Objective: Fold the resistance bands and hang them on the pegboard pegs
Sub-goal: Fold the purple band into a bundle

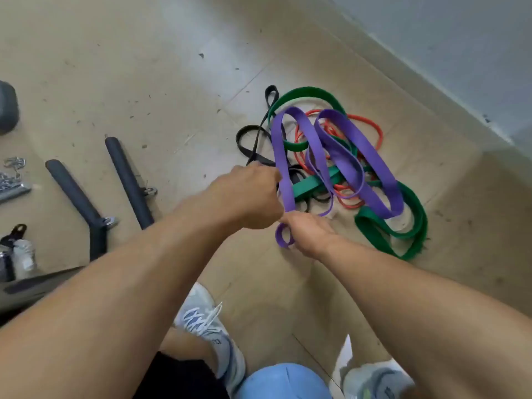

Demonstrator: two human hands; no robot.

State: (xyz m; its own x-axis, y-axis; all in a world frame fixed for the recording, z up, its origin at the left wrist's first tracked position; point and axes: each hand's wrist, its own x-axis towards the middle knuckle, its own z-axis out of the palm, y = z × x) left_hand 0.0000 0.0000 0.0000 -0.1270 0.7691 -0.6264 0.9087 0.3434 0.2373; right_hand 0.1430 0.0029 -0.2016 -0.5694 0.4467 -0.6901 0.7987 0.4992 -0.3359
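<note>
STEP: folding start | PURPLE BAND (336, 145): atop tangled pile on floor, right of bars (129, 182) | LEFT HAND (247, 197): gripping strand | RIGHT HAND (308, 236): pinching near loop, likely fixing the fold

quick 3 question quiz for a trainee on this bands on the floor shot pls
1. True or false: the pile of bands lies on a table.
2. Which band do both hands grip? A) green B) purple C) orange
3. Fill in: left of the pile lie two black ____ with metal fittings at their ends.

Key
1. False. The pile rests on the floor, near the wall.
2. B. The left hand and the right hand both hold the purple band; the green band and the orange band lie untouched, tangled with a black band.
3. Bars: the black bars.
</note>
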